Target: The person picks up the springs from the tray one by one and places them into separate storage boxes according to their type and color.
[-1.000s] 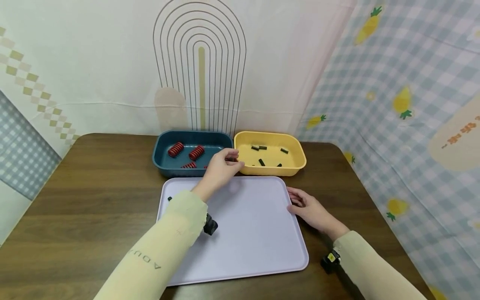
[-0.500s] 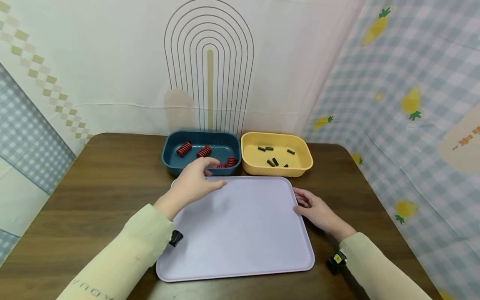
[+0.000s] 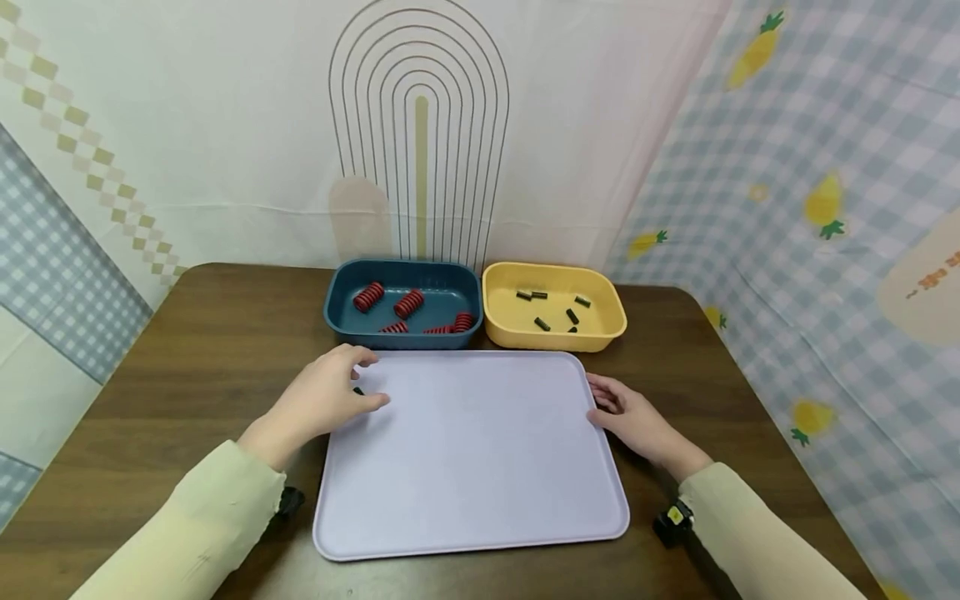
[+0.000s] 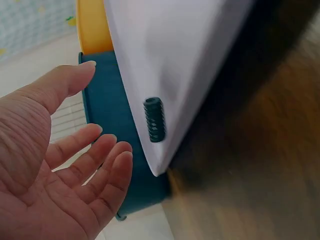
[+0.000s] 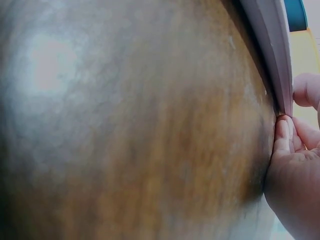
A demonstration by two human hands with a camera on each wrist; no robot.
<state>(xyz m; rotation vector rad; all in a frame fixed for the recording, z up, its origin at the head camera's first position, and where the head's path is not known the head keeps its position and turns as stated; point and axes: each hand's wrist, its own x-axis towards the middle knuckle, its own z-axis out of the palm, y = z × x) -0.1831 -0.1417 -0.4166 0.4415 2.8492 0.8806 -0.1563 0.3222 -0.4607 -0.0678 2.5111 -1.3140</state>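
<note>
My left hand (image 3: pixel 322 400) is held with fingers spread over the far left corner of the pale lilac tray (image 3: pixel 472 458), and nothing is in its grasp. A dark green coil spring (image 4: pixel 154 120) lies on the tray in that corner, just beyond the fingertips in the left wrist view. In the head view the hand hides most of this spring (image 3: pixel 358 391). At the tray's right edge, my right hand (image 3: pixel 633 421) holds the rim, thumb at the top of it and the other fingers bent against its outer side.
Behind the tray, a dark blue bin (image 3: pixel 405 340) holds several red coil springs (image 3: pixel 408 303). The yellow bin (image 3: pixel 555 340) beside it contains several small dark green springs (image 3: pixel 542 323). Everything stands on a brown wooden table (image 3: pixel 187 358), with hanging cloth behind.
My left hand has moved from beside the yellow bin, leftward and nearer, to the tray's far left corner. One more green spring shows in the yellow bin. My right hand stays at the rim.
</note>
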